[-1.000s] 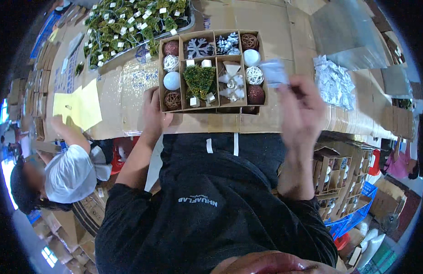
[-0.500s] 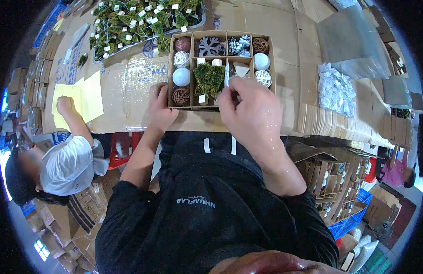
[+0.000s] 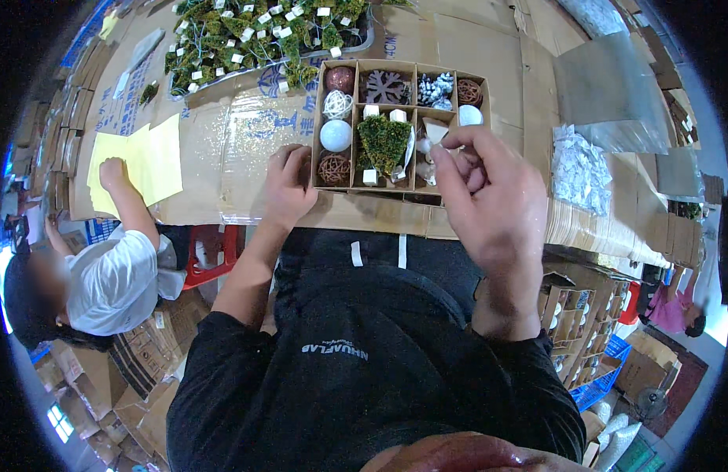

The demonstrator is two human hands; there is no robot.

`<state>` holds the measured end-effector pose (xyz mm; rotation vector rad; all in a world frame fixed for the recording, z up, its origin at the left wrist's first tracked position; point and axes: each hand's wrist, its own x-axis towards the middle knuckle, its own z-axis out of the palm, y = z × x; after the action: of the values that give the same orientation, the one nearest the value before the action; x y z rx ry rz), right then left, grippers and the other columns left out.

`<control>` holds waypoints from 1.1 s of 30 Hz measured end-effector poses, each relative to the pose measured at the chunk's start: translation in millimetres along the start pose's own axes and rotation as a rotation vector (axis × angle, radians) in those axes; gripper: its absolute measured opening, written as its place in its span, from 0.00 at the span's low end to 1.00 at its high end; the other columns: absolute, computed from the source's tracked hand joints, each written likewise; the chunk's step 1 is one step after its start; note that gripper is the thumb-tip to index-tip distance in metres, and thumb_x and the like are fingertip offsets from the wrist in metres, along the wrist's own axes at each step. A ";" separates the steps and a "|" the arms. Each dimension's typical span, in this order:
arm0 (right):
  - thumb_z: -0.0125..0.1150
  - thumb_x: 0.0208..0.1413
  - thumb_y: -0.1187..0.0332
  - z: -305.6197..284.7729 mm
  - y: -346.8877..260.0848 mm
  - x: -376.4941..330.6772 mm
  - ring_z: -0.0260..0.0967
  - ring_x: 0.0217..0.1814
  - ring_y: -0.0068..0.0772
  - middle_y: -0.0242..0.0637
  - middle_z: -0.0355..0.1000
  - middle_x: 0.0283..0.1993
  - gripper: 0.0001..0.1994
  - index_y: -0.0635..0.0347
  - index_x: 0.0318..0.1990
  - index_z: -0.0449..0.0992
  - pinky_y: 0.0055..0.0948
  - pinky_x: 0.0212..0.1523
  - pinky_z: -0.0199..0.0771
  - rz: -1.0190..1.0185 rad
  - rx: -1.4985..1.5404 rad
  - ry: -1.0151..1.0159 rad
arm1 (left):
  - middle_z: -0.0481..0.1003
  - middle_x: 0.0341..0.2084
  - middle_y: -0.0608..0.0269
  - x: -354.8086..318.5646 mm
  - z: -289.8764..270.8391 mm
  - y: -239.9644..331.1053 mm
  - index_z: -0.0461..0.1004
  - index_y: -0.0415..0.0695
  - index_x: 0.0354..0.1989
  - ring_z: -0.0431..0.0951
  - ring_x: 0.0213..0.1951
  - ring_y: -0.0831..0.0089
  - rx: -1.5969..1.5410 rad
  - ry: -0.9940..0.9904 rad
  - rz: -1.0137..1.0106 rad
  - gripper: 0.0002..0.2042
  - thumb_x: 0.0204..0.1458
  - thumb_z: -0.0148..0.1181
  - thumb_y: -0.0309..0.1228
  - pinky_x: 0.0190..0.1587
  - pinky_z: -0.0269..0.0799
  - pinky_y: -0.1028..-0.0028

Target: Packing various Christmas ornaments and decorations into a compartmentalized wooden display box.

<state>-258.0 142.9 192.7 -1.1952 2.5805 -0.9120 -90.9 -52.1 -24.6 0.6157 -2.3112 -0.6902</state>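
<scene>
A divided cardboard box (image 3: 380, 189) lies in front of me on the cardboard-covered table. My left hand (image 3: 288, 190) is closed on its near left corner, fingers curled against the wall. My right hand (image 3: 498, 189) is over the near right part, thumb and fingers drawn together; what they pinch, if anything, is unclear. A green mossy tree ornament (image 3: 384, 143) with white blocks fills the middle compartment. Beside it, pale pieces (image 3: 432, 141) are partly hidden by my right fingers. Around these sit a white ball (image 3: 336, 135), a brown twig ball (image 3: 333, 168), a snowflake (image 3: 384, 85) and a frosted pinecone (image 3: 435, 88).
A tray (image 3: 222, 75) heaped with mossy ornaments stands at the back left. At right are a pile of small silvery packets (image 3: 580, 169) and clear plastic sheets (image 3: 612, 86). A co-worker's hand (image 3: 112, 171) rests on yellow paper (image 3: 156, 157) at left.
The box appears farther right in view. My right hand has moved right, off the mossy tree's edge to the compartment beside it, showing more of the tree. My left hand stays at the box's corner.
</scene>
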 end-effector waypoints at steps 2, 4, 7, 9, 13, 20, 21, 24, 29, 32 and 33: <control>0.64 0.54 0.63 10.2 1.4 4.2 0.73 0.28 0.43 0.39 0.73 0.26 0.09 0.58 0.33 0.75 0.39 0.28 0.71 0.003 0.008 0.014 | 0.72 0.45 0.52 -2.9 -2.4 1.8 0.73 0.42 0.47 0.72 0.47 0.51 -0.017 -0.003 -0.008 0.19 0.43 0.61 0.27 0.50 0.70 0.60; 0.63 0.55 0.62 27.5 4.5 8.8 0.73 0.28 0.43 0.39 0.73 0.27 0.09 0.58 0.34 0.75 0.40 0.28 0.71 -0.030 0.014 0.007 | 0.72 0.45 0.52 -3.8 -4.6 -2.4 0.73 0.42 0.47 0.72 0.47 0.50 0.002 0.028 0.005 0.19 0.43 0.61 0.27 0.50 0.70 0.59; 0.62 0.55 0.63 40.6 10.2 10.1 0.73 0.28 0.44 0.39 0.73 0.27 0.09 0.59 0.34 0.75 0.41 0.28 0.71 -0.010 0.009 0.024 | 0.72 0.45 0.52 -4.2 -6.6 1.0 0.73 0.41 0.46 0.72 0.47 0.50 0.011 -0.030 -0.027 0.18 0.44 0.60 0.25 0.50 0.70 0.59; 0.62 0.55 0.64 44.7 14.7 13.9 0.72 0.27 0.45 0.39 0.73 0.26 0.08 0.59 0.34 0.74 0.41 0.28 0.71 -0.021 0.001 0.064 | 0.72 0.45 0.52 -4.3 -3.5 0.3 0.73 0.41 0.46 0.72 0.47 0.50 0.003 -0.007 -0.026 0.17 0.44 0.61 0.25 0.50 0.70 0.60; 0.62 0.54 0.66 45.3 17.6 16.7 0.72 0.28 0.44 0.38 0.72 0.26 0.07 0.58 0.33 0.74 0.42 0.28 0.71 0.017 0.014 0.029 | 0.72 0.45 0.50 -3.5 -10.0 8.5 0.73 0.40 0.46 0.71 0.47 0.49 -0.056 -0.094 -0.110 0.19 0.41 0.62 0.22 0.50 0.70 0.59; 0.61 0.54 0.69 50.1 19.6 19.4 0.73 0.28 0.45 0.39 0.73 0.27 0.06 0.59 0.35 0.72 0.41 0.28 0.72 -0.006 0.010 0.041 | 0.72 0.44 0.52 -1.5 -9.8 4.1 0.72 0.42 0.47 0.70 0.47 0.50 -0.029 -0.058 -0.050 0.20 0.41 0.61 0.20 0.50 0.69 0.58; 0.61 0.54 0.69 49.5 20.3 19.7 0.73 0.29 0.45 0.39 0.73 0.28 0.06 0.59 0.35 0.72 0.41 0.29 0.72 -0.012 0.010 0.048 | 0.71 0.44 0.52 1.6 -12.3 10.6 0.72 0.42 0.47 0.70 0.47 0.49 -0.037 -0.065 -0.053 0.20 0.41 0.61 0.20 0.51 0.68 0.58; 0.61 0.53 0.69 49.8 20.7 22.3 0.74 0.30 0.46 0.40 0.74 0.29 0.06 0.59 0.35 0.72 0.41 0.30 0.73 -0.022 0.003 0.028 | 0.71 0.44 0.52 -2.9 -10.1 6.0 0.72 0.43 0.46 0.70 0.47 0.49 -0.019 -0.052 -0.045 0.20 0.41 0.61 0.20 0.52 0.68 0.58; 0.60 0.52 0.69 53.2 22.2 22.9 0.74 0.28 0.46 0.40 0.74 0.28 0.05 0.58 0.33 0.71 0.42 0.28 0.73 -0.041 -0.001 0.044 | 0.71 0.44 0.52 -2.9 -9.6 2.6 0.72 0.43 0.47 0.70 0.48 0.49 -0.041 -0.089 -0.066 0.20 0.41 0.61 0.21 0.52 0.68 0.57; 0.60 0.52 0.69 57.1 25.4 20.2 0.74 0.28 0.46 0.40 0.74 0.28 0.05 0.58 0.32 0.71 0.42 0.27 0.73 -0.012 -0.011 0.025 | 0.72 0.43 0.52 -7.4 -8.5 6.0 0.72 0.42 0.46 0.71 0.47 0.49 -0.064 -0.071 -0.093 0.19 0.42 0.62 0.22 0.50 0.69 0.58; 0.60 0.52 0.68 55.9 24.6 21.4 0.74 0.28 0.46 0.40 0.74 0.27 0.05 0.57 0.32 0.72 0.42 0.27 0.73 -0.003 -0.042 0.005 | 0.72 0.43 0.52 -4.2 -9.2 8.7 0.72 0.42 0.45 0.71 0.47 0.49 -0.037 -0.078 -0.079 0.19 0.42 0.62 0.21 0.50 0.69 0.58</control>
<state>-267.1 113.5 135.7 -1.2087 2.6155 -0.8661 -83.8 -46.0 -15.1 0.6775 -2.3509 -0.8051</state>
